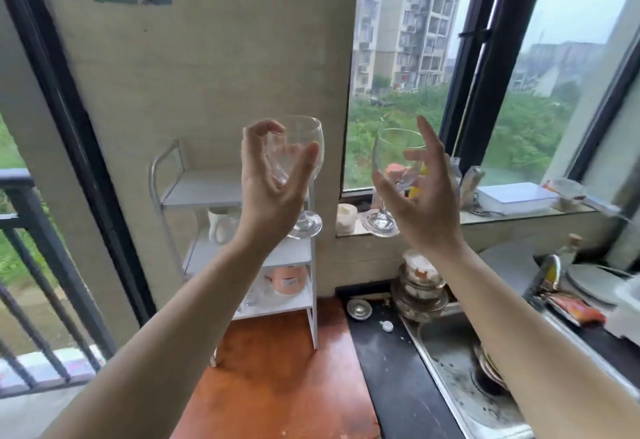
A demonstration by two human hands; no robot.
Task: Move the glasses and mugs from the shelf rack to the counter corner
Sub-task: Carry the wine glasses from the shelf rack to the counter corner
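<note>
My left hand (270, 193) is raised in front of the white shelf rack (201, 189) and cups the bowl of a clear wine glass (304, 134), whose foot hangs below my palm. My right hand (426, 203) holds a second wine glass (391, 151) the same way, in front of the window sill. Both glasses are upright and in the air. A white mug (219, 227) stands on the rack's middle shelf. On the shelf below is a pink mug (285, 281), partly hidden by my left forearm. The rack's top shelf is bare.
The rack stands at the back of an orange-brown wooden counter (277, 376), against the wall. To the right are a black counter strip (391, 369) and a steel sink (446, 345) with stacked bowls (419, 289) and dishes. The window sill (512, 215) is cluttered with a white box and jars.
</note>
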